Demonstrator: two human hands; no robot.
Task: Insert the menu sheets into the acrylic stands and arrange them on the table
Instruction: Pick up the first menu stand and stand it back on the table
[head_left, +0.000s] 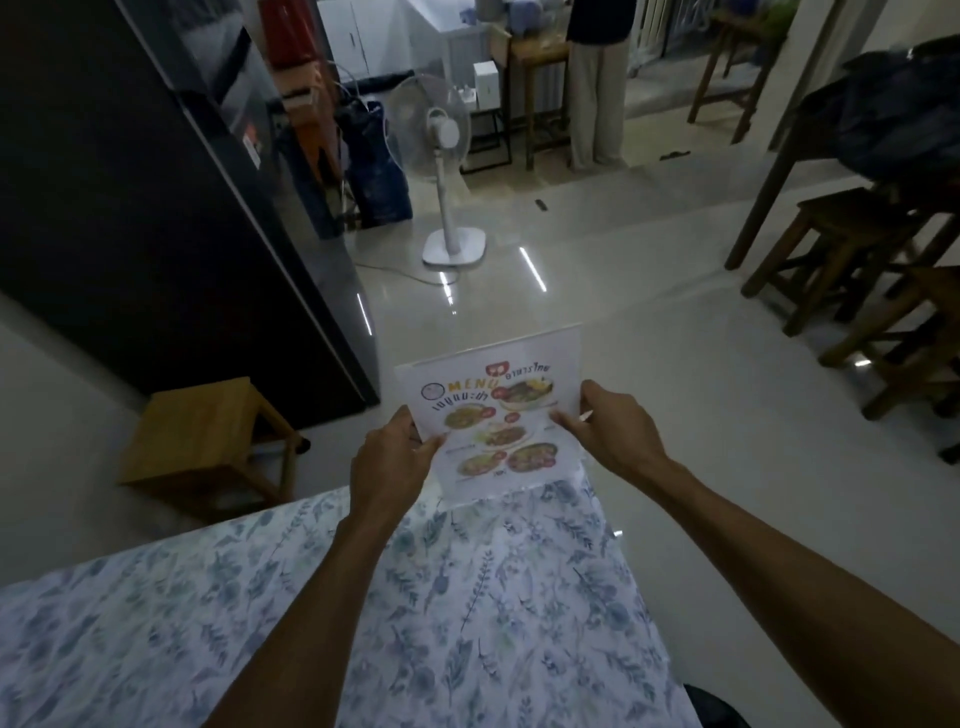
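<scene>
A clear acrylic stand (563, 347) stands at the far corner of a table covered with a blue floral cloth (467, 613). A white menu sheet (493, 415) with food pictures and the word MENU sits in it, its upper edge slightly below the stand's top. My left hand (392, 460) grips the sheet and stand at the left edge. My right hand (610, 426) pinches the right edge. Whether the sheet is fully seated in the stand I cannot tell.
A black cabinet (156, 208) stands to the left with a small wooden stool (208, 431) beside it. A white pedestal fan (441, 171) is on the floor ahead. Dark wooden stools (852, 249) and a table are at the right. A person stands far back.
</scene>
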